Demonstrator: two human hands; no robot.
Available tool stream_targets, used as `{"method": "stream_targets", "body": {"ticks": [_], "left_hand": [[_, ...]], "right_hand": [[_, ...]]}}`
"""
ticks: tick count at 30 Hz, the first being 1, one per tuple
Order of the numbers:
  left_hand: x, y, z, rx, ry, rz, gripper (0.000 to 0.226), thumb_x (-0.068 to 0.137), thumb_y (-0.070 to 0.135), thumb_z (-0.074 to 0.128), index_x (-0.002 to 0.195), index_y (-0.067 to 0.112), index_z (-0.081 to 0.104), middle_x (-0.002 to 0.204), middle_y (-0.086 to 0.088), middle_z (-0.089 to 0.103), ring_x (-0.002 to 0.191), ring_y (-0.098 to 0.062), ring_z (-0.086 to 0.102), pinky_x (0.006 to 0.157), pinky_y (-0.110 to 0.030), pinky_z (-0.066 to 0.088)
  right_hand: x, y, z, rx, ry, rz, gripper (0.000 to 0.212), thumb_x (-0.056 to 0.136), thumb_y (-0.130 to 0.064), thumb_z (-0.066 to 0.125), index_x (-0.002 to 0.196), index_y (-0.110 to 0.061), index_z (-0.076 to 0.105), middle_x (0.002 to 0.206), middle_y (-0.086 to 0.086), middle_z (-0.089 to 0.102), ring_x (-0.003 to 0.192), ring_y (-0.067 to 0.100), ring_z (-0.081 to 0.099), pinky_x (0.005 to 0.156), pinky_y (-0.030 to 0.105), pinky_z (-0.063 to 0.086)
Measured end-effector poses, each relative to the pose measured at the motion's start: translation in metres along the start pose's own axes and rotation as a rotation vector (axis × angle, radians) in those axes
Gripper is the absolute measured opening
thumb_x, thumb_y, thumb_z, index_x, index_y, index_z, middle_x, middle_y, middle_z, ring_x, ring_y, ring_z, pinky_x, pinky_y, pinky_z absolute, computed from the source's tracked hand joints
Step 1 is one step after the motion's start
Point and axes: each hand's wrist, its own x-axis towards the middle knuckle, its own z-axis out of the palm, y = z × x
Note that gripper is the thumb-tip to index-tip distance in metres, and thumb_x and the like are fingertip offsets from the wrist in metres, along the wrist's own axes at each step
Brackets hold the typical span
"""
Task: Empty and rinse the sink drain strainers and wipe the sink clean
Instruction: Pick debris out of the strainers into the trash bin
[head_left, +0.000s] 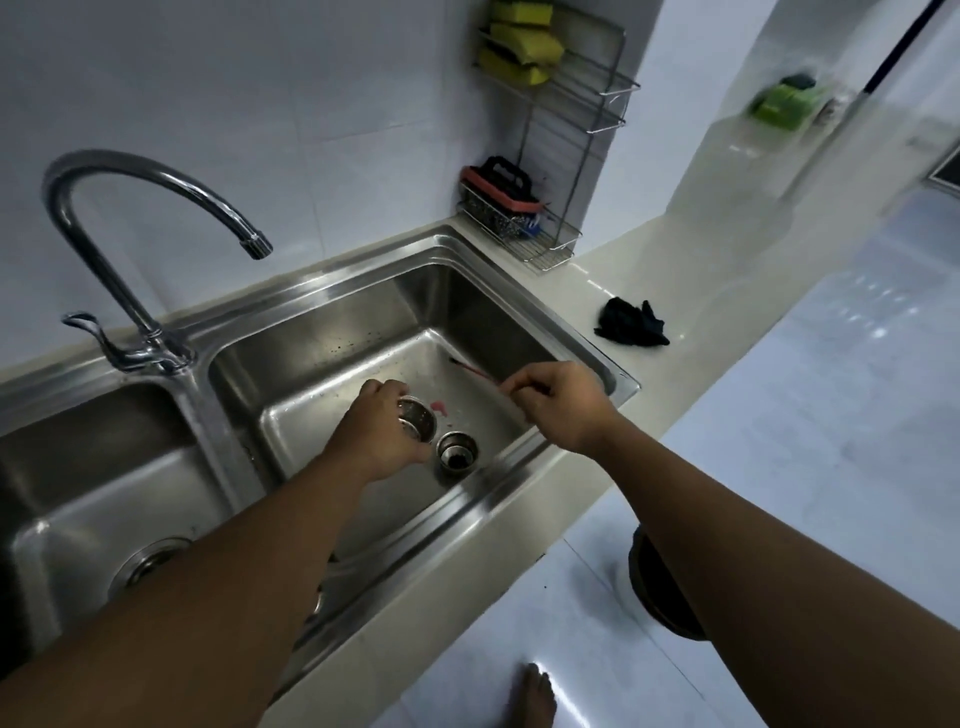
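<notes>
The pale countertop (691, 332) carries a crumpled black cloth (631, 323) and a wire rack (543, 248).

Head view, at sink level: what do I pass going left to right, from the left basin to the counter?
First the left basin drain → left hand gripping the strainer → open drain hole → right hand pinching a red-handled tool → black cloth on the counter.

The left hand (382, 426) grips a strainer (416, 419) over the right basin's open drain (457, 451), while the right hand (563, 402) pinches a thin red brush (475, 370).
</notes>
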Motion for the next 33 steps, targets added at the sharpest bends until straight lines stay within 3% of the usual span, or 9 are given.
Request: {"method": "stream_targets", "body": {"ticks": [4, 7, 11, 14, 20, 23, 27, 33], "left_hand": [[-0.005, 0.015, 0.001, -0.022, 0.003, 0.034, 0.087, 0.062, 0.029, 0.089, 0.137, 0.021, 0.047, 0.129, 0.003, 0.042, 0.114, -0.018, 0.051, 0.087, -0.027, 0.042], [-0.006, 0.029, 0.006, -0.031, 0.001, 0.062, 0.085, 0.061, 0.029, 0.089, 0.135, 0.021, 0.049, 0.127, 0.003, 0.043, 0.114, -0.019, 0.052, 0.089, -0.029, 0.044], [-0.004, 0.05, 0.018, -0.04, 0.001, 0.083, 0.085, 0.06, 0.032, 0.088, 0.135, 0.024, 0.049, 0.129, 0.004, 0.043, 0.114, -0.019, 0.053, 0.091, -0.029, 0.046], [-0.001, 0.07, 0.028, -0.039, -0.003, 0.109, 0.082, 0.062, 0.032, 0.088, 0.134, 0.026, 0.048, 0.129, 0.003, 0.044, 0.114, -0.021, 0.054, 0.097, -0.038, 0.049], [0.013, 0.115, 0.053, -0.031, -0.014, 0.194, 0.083, 0.061, 0.031, 0.089, 0.134, 0.024, 0.05, 0.131, 0.0, 0.045, 0.115, -0.021, 0.052, 0.097, -0.036, 0.05], [0.019, 0.145, 0.073, -0.028, -0.001, 0.217, 0.083, 0.059, 0.034, 0.09, 0.131, 0.027, 0.05, 0.128, 0.002, 0.045, 0.11, -0.02, 0.052, 0.092, -0.038, 0.051], [0.028, 0.19, 0.104, -0.053, -0.008, 0.27, 0.079, 0.056, 0.032, 0.09, 0.125, 0.028, 0.053, 0.12, 0.005, 0.044, 0.1, -0.017, 0.054, 0.081, -0.025, 0.045], [0.04, 0.261, 0.157, -0.06, -0.071, 0.33, 0.084, 0.057, 0.033, 0.09, 0.131, 0.026, 0.051, 0.129, 0.003, 0.046, 0.109, -0.017, 0.053, 0.093, -0.031, 0.049]], "right_hand": [[-0.016, 0.003, -0.018, -0.002, 0.017, 0.01, 0.026, 0.096, -0.016, 0.059, 0.09, -0.038, 0.072, 0.077, -0.004, 0.072, 0.069, 0.02, 0.069, 0.058, 0.022, 0.057], [-0.027, 0.01, -0.026, 0.049, 0.033, 0.016, 0.026, 0.096, -0.013, 0.06, 0.089, -0.035, 0.072, 0.082, -0.007, 0.072, 0.065, 0.008, 0.069, 0.054, 0.009, 0.049], [-0.039, 0.028, -0.032, 0.073, 0.04, 0.03, 0.028, 0.096, -0.013, 0.061, 0.086, -0.037, 0.072, 0.082, -0.014, 0.07, 0.065, -0.005, 0.067, 0.057, 0.003, 0.046], [-0.045, 0.044, -0.041, 0.117, 0.06, 0.058, 0.026, 0.096, -0.013, 0.061, 0.089, -0.034, 0.074, 0.082, -0.013, 0.07, 0.065, -0.003, 0.067, 0.056, 0.006, 0.046], [-0.055, 0.076, -0.072, 0.197, 0.101, 0.083, 0.025, 0.096, -0.012, 0.062, 0.092, -0.032, 0.076, 0.083, -0.013, 0.069, 0.064, 0.0, 0.068, 0.053, 0.008, 0.045], [-0.054, 0.091, -0.089, 0.217, 0.179, 0.085, 0.027, 0.095, -0.01, 0.06, 0.09, -0.031, 0.076, 0.083, -0.008, 0.07, 0.061, 0.001, 0.067, 0.053, 0.007, 0.044], [-0.049, 0.11, -0.115, 0.214, 0.315, 0.097, 0.029, 0.093, -0.009, 0.055, 0.09, -0.03, 0.075, 0.077, -0.014, 0.067, 0.06, 0.005, 0.067, 0.052, 0.008, 0.044], [-0.055, 0.157, -0.162, 0.193, 0.477, 0.148, 0.026, 0.094, -0.011, 0.051, 0.099, -0.02, 0.075, 0.077, -0.015, 0.064, 0.068, 0.018, 0.068, 0.057, 0.021, 0.05]]}}
